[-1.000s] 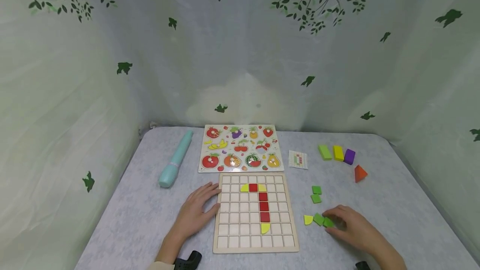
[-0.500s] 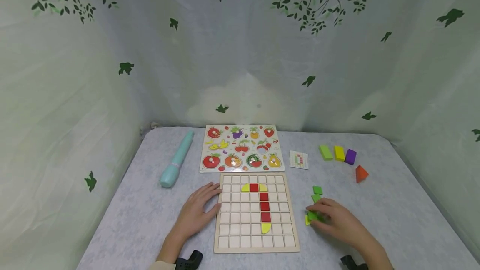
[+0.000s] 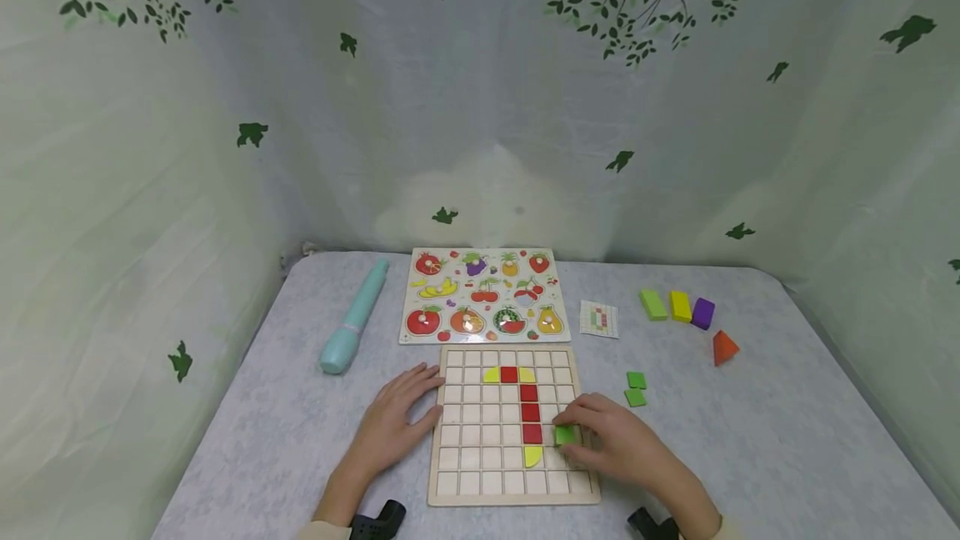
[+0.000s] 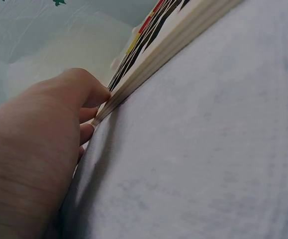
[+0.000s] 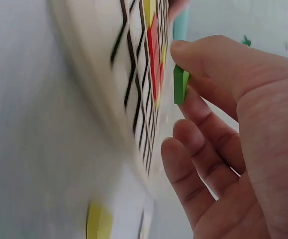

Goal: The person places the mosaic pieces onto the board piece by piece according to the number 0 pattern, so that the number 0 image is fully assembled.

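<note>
A wooden grid board (image 3: 463, 486) lies on the table with red squares (image 3: 530, 412) and yellow rounded pieces (image 3: 532, 457) set in some cells. Over its right side, my right hand (image 3: 622, 444) pinches a green square tile (image 3: 564, 436) between thumb and fingers; the right wrist view has this tile (image 5: 179, 84) just off the board. My left hand (image 3: 396, 419) rests against the board's left edge, its thumb and fingers touching the frame (image 4: 148, 62). A yellow piece (image 5: 99, 219) on the table shows in the right wrist view, but my right hand hides it from the head view.
Two green tiles (image 3: 635, 388) lie right of the board. Further back are green, yellow and purple blocks (image 3: 679, 307), an orange triangular block (image 3: 724, 348) and a small pattern card (image 3: 598, 320). A fruit puzzle (image 3: 483, 297) adjoins the board; a teal cylindrical object (image 3: 355, 319) lies left.
My right hand has picked up a green tile from the table at right and carried it left over the board. The left hand has stayed on the board's edge.
</note>
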`<state>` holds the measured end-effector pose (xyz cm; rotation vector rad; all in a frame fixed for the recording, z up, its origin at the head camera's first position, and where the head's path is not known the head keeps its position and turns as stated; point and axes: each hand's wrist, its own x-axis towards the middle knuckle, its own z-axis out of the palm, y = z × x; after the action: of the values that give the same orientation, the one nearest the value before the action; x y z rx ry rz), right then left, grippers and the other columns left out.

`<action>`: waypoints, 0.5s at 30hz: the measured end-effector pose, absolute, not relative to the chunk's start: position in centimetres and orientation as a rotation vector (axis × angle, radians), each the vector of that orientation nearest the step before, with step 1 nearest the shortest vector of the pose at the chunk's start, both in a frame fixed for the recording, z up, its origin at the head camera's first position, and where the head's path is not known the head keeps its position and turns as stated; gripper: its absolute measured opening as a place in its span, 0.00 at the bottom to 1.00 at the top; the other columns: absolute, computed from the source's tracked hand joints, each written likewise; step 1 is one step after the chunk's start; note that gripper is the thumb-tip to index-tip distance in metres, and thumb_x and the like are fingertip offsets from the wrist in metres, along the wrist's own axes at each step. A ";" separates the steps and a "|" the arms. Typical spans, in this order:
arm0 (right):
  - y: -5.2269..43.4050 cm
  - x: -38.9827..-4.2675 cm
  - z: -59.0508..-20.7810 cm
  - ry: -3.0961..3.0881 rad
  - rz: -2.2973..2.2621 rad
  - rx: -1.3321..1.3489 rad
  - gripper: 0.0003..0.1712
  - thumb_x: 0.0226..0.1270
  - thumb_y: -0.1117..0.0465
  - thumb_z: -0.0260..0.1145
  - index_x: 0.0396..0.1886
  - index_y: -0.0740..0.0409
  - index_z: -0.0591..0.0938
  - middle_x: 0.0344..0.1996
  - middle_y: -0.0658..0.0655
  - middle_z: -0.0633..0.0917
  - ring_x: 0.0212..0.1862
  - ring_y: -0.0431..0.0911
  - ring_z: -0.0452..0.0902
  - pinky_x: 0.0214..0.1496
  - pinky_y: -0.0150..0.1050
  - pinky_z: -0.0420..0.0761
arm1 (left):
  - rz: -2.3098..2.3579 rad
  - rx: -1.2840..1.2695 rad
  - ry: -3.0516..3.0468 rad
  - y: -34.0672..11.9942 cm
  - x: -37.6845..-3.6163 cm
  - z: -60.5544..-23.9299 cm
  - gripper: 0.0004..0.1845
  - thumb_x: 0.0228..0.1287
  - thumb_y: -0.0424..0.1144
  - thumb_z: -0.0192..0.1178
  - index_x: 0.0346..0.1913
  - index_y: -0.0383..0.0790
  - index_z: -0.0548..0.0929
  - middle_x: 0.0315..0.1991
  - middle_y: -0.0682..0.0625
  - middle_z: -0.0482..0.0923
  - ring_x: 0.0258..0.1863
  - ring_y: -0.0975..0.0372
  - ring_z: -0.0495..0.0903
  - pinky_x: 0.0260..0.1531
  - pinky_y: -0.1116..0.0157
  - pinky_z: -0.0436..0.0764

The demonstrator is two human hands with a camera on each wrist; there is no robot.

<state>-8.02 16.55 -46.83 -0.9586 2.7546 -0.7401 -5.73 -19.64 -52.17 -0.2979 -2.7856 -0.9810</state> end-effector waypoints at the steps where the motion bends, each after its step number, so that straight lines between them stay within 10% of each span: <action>1: 16.1 -7.9 -46.8 2.738 -0.754 -0.986 0.15 0.63 0.50 0.77 0.49 0.40 0.88 0.47 0.36 0.83 0.49 0.35 0.78 0.53 0.38 0.86 | -0.983 -0.298 -2.784 -19.6 -5.7 -52.2 0.24 0.66 0.44 0.71 0.64 0.48 0.83 0.72 0.54 0.75 0.76 0.53 0.68 0.75 0.45 0.66; 15: 11.8 -7.0 -47.9 2.595 -0.759 -1.174 0.14 0.67 0.47 0.74 0.52 0.37 0.89 0.45 0.36 0.83 0.48 0.33 0.75 0.51 0.31 0.82 | -0.980 -0.276 -2.827 -19.5 -5.8 -52.0 0.23 0.67 0.45 0.70 0.65 0.49 0.83 0.72 0.54 0.74 0.76 0.53 0.66 0.75 0.45 0.65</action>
<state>-7.04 11.79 -47.86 -1.1740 2.5953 -0.7587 -5.81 -19.54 -52.00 -0.2760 -2.8271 -0.9796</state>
